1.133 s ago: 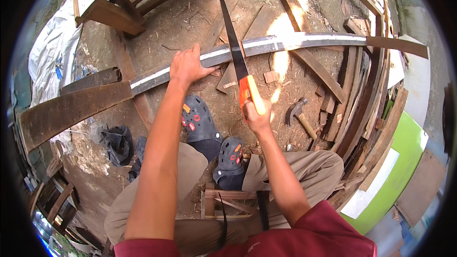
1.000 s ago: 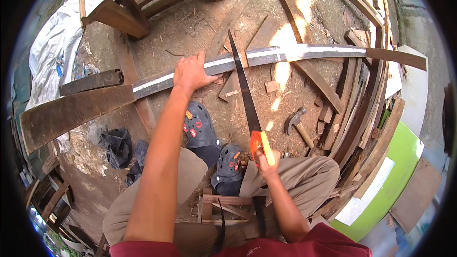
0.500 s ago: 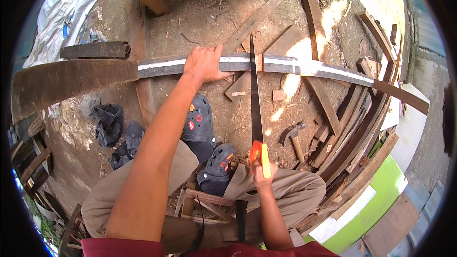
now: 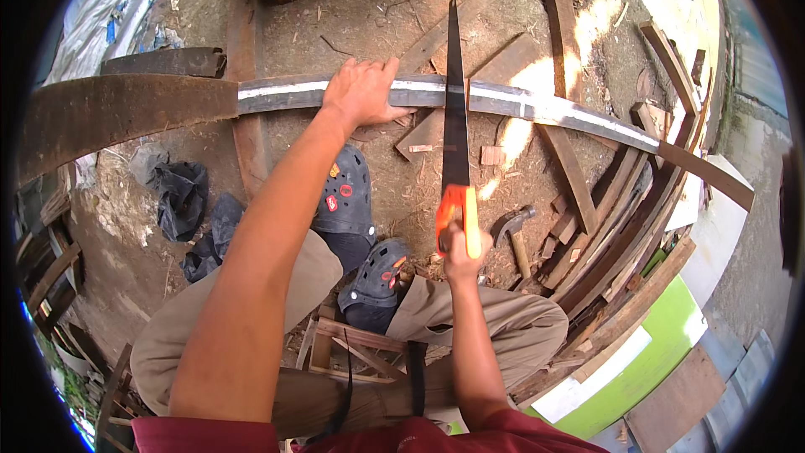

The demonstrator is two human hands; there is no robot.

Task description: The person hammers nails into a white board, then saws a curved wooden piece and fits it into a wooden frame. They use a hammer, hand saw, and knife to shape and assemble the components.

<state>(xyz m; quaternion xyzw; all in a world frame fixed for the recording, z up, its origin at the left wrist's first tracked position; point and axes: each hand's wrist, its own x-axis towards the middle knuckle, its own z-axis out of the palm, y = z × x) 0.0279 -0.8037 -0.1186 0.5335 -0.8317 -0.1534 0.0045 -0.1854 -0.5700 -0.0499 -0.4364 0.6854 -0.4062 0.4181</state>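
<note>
Handsaw (image 4: pixel 454 134) across curved grey beam (image 4: pixel 503 102), sawing apparently under way.
Beam spans crosswise beyond the shoes (image 4: pixel 345 201); left hand (image 4: pixel 360 94) clamped over it, right hand (image 4: pixel 464 250) apart, closed round orange handle (image 4: pixel 457 198); brown line (image 4: pixel 468 99) beside blade suggests cutting begun; depth hidden, remainder cannot be told.
</note>
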